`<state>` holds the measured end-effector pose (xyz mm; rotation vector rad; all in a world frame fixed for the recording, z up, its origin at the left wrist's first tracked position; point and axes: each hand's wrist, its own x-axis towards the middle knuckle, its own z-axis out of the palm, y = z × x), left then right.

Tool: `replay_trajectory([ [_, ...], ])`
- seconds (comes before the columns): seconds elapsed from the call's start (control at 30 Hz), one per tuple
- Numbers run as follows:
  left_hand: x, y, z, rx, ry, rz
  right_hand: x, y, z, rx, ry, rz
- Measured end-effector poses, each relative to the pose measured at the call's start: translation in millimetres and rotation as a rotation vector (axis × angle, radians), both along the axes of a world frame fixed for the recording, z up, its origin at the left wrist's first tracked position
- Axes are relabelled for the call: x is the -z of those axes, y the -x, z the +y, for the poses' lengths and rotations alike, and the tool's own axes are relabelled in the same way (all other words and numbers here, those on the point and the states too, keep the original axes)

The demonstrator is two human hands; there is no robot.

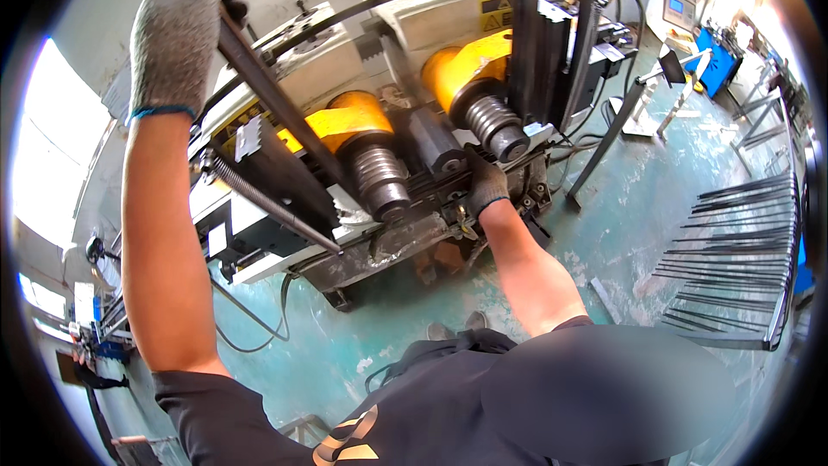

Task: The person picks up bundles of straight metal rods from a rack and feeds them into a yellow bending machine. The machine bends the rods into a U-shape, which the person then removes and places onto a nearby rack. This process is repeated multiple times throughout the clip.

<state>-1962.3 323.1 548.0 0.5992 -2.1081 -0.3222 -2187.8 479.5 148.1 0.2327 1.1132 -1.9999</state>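
My left hand (175, 47), in a grey knitted glove with dark fingertips, is raised at the upper left. Its fingers are wrapped round a long dark metal tube (274, 97), which slopes down toward the machine. Lower down, my right hand (488, 185), gloved too, reaches to the front of the machine, its fingers curled at the front edge just below a dark hexagonal block (434, 140); what they grip is hidden. On either side of that block stand a left ribbed steel roller (379, 174) and a right ribbed steel roller (493, 123), with yellow housings (355, 114) behind them.
A dark upright bar (524, 39) rises at the machine's right side. On the right, a rack (780, 293) carries several thin dark rods. A metal stand (614, 134), a control panel (679, 9) and a blue machine (718, 60) stand beyond. A cable (280, 328) loops over the green floor.
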Motion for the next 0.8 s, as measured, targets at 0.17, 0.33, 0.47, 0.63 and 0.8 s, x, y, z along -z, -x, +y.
replay_trajectory([
  [0.17, -10, -71, 8, -0.273, 0.756, -0.306, 49, -22, 20, -0.002, 0.069, 0.363],
  [0.33, 3, -100, 139, -0.257, 0.085, -0.110, 15, -59, 124, -0.085, 0.190, 0.177],
  [0.47, 32, -191, 205, -0.085, -0.145, 0.480, -7, -84, 113, -0.189, 0.008, 0.224],
  [0.63, 67, -261, 316, -0.421, -0.194, 0.992, -10, -137, 72, -0.401, 0.033, 0.453],
  [0.8, 98, -304, 463, -0.817, -0.014, 1.151, -6, -230, 60, -0.914, 0.204, 0.527],
])
